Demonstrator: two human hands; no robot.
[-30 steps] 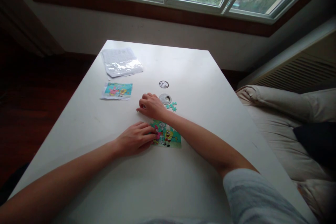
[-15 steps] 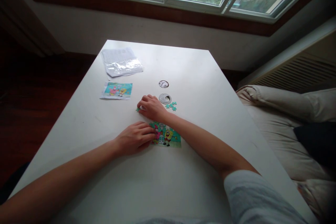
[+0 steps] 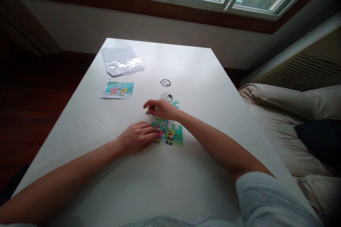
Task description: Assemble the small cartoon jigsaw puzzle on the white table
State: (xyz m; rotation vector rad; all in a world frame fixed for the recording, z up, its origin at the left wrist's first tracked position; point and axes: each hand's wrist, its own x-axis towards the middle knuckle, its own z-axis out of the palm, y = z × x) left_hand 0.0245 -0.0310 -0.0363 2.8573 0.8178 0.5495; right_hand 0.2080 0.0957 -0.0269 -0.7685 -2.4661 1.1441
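Observation:
My left hand (image 3: 137, 137) lies flat, its fingertips resting on the left edge of a partly assembled jigsaw puzzle (image 3: 174, 141) with cartoon figures on a teal ground. The puzzle's upper edge is uneven, with knobs and gaps showing. Just above it hovers my right hand (image 3: 162, 109), index finger stretched to the left and apart from the thumb. A loose green puzzle piece (image 3: 147, 113) lies by the thumb tip; whether they touch I cannot tell. More loose teal pieces (image 3: 175, 104) sit behind the right hand, which partly hides them.
A small printed picture (image 3: 118, 89) of the same figures lies at the left of the white table (image 3: 160, 181). Behind it is a clear plastic sleeve of papers (image 3: 122, 61). Two round cable holes (image 3: 165, 83) are in the tabletop. A beige sofa (image 3: 277, 127) stands at the right.
My right hand has shifted slightly right, and its index finger has lifted and straightened. A loose green piece near its fingers shows farther right than before. My left hand stays on the puzzle.

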